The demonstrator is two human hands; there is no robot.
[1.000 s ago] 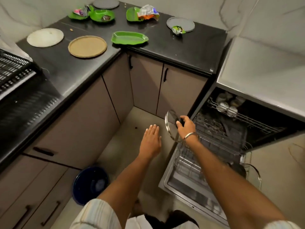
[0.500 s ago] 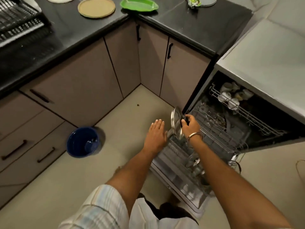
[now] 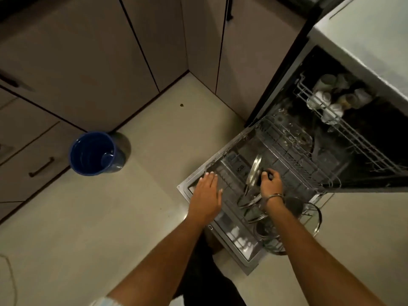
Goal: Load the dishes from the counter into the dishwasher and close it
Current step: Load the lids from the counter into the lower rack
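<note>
While gripped upright, one lid (image 3: 254, 171).

Dim light falls on a pale floor (image 3: 92, 217); taupe cabinets (image 3: 88, 62) meet in a corner, a blue bucket (image 3: 97, 153) near them

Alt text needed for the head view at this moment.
A person's right hand holds a glass lid on edge over the pulled-out lower dishwasher rack, while the open left hand hovers beside it. A blue bucket stands on the floor.
</note>
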